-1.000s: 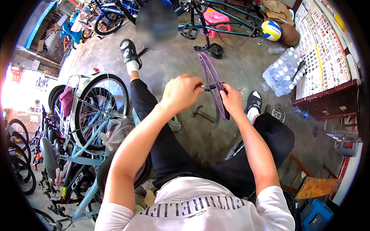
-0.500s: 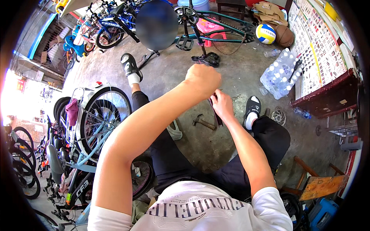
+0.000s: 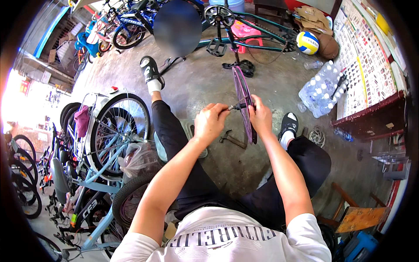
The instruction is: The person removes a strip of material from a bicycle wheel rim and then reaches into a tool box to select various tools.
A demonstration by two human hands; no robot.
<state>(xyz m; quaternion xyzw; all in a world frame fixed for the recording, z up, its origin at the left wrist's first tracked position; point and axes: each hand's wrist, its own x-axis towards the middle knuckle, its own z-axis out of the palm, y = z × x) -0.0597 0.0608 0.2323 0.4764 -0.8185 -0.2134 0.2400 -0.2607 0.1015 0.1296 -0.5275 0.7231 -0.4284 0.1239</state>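
purple-rimmed wheel [image 3: 248, 125] on edge, right hand [image 3: 261, 116] gripping its side, left hand [image 3: 211, 122] pinching the axle end [image 3: 231, 107]; best brace the wheel firmly and work straight along the axle.

Note purple-rimmed spoked wheel [image 3: 241, 106] between bare left hand [image 3: 211, 122] and bare right hand [image 3: 261, 117], with wood-handled metal hammer [image 3: 233, 139] on grey concrete floor [image 3: 227, 168] just left of its lower edge. See teal metal bicycle frame [image 3: 261, 21] ahead, pink plastic stool [image 3: 241, 30] behind its tubes, and, to its right, blue-yellow-white ball [image 3: 307, 43] next to round brown basketball [image 3: 328, 46], clear plastic bottle bundle [image 3: 322, 89] nearer. Find light-blue metal bicycle [image 3: 111, 159] well left of wheel, purple cloth [image 3: 81, 121] on it.
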